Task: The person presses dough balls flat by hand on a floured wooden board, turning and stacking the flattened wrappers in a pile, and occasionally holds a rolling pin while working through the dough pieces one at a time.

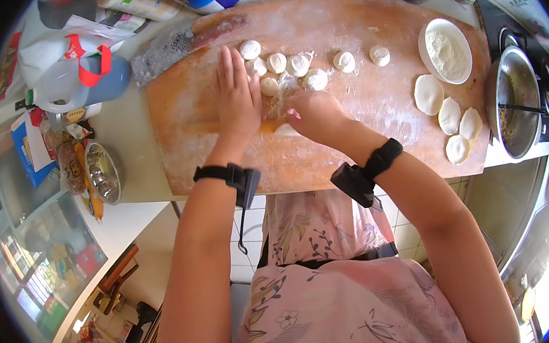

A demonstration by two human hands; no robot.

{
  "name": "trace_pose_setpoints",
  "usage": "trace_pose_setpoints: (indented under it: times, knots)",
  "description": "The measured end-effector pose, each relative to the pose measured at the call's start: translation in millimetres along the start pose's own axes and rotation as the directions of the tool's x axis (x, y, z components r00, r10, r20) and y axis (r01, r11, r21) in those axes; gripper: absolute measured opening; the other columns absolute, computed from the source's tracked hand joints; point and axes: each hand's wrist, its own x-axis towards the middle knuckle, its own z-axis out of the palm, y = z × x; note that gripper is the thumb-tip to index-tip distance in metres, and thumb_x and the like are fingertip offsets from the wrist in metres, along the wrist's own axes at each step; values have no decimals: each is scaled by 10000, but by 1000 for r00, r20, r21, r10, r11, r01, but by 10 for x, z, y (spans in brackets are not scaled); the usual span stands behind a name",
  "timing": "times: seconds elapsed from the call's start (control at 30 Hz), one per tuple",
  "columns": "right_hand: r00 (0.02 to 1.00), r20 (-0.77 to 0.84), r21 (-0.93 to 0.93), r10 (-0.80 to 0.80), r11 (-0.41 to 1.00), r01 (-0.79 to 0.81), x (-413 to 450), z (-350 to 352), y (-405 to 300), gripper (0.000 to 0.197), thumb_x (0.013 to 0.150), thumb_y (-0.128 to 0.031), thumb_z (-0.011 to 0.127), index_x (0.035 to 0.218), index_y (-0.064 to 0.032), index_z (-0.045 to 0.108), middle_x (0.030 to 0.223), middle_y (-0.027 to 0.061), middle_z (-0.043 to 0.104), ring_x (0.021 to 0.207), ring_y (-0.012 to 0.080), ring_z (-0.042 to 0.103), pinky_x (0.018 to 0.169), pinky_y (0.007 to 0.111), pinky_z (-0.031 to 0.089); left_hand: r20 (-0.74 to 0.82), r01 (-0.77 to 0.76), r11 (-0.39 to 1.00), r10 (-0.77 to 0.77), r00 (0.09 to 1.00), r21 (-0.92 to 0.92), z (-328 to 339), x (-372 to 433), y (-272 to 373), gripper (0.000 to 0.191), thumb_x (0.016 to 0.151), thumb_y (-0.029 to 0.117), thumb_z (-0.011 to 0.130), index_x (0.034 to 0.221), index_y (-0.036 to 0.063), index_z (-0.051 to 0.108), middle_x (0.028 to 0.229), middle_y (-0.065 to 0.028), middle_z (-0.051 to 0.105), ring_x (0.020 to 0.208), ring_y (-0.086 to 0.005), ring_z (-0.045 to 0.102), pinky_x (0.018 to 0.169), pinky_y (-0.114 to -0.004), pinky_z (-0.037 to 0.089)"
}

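Note:
My left hand [239, 98] lies flat with straight fingers, its heel over a thin wooden rolling pin [202, 128] on the floured wooden board [196, 168]. My right hand [318, 117] is curled at a flattened dough round [287, 130], its fingers at the edge; the fingertips are partly hidden. Beyond both hands sit several floured dough pieces [298, 65], and two stand apart to the right, one of them a dough piece [380, 56] farthest out. Several rolled dough wrappers [428, 95] lie at the board's right, below a white bowl of flour [445, 51].
A metal pan [518, 101] sits on the stove at right. To the left are a steel bowl [103, 172], food packets and a jug of blue liquid [105, 78]. A floury plastic sheet [164, 54] overlaps the board's back left corner. Containers line the back.

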Motion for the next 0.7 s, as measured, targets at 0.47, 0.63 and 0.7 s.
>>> trace_pose_setpoints:
  times: [0.47,0.63,0.7]
  knots:
    - [994,-103,16,-35,999,37,-47,38,16,168,762,-179,613,881,-60,611,821,128,629,783,316,606,677,405,481,87,-64,995,56,995,81,-53,-88,107,547,941,225,356,1383,-61,208,1438,-232,231,1330,-377,225,1089,-476,173]
    - [997,-69,113,18,994,-10,-116,3,189,177,761,-166,617,898,-53,617,822,131,628,765,321,607,664,395,484,330,-67,988,18,944,138,-192,-1177,167,576,912,252,320,1389,-56,223,1439,-247,231,1360,-346,196,1102,-476,111]
    - [990,-130,283,51,959,-12,-263,28,299,176,771,-152,607,919,-58,626,820,135,628,738,321,612,641,377,487,318,-89,982,33,947,166,-267,-1357,174,591,896,258,390,1379,-54,252,1440,-242,236,1351,-340,225,1103,-483,116]
